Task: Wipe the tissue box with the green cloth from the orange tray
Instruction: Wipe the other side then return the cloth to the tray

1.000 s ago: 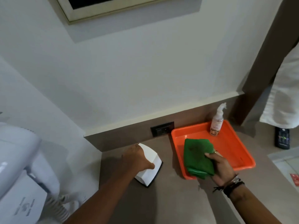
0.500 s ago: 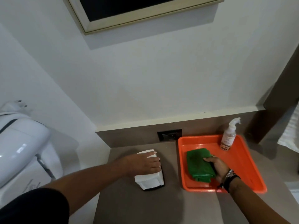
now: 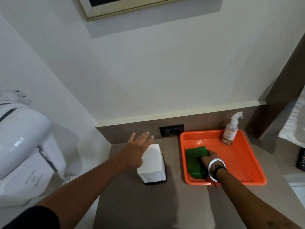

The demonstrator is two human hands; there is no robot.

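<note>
A white tissue box point(image 3: 152, 164) with a dark base stands on the brown counter, left of the orange tray point(image 3: 239, 162). My left hand point(image 3: 137, 149) hovers at the box's upper left with fingers spread, holding nothing. The folded green cloth point(image 3: 194, 160) lies in the tray's left part. My right hand point(image 3: 208, 158) rests on the cloth's right side, fingers curled over it. Bracelets hide part of my right wrist.
A spray bottle point(image 3: 230, 131) stands in the tray's far corner. A dark wall socket point(image 3: 171, 130) sits behind the box. A white wall-mounted hair dryer point(image 3: 24, 146) hangs at the left. White fabric point(image 3: 293, 126) hangs at the right edge.
My left hand has lifted off the tissue box and opened its fingers. My right hand stays on the green cloth in the tray. The view has tilted.
</note>
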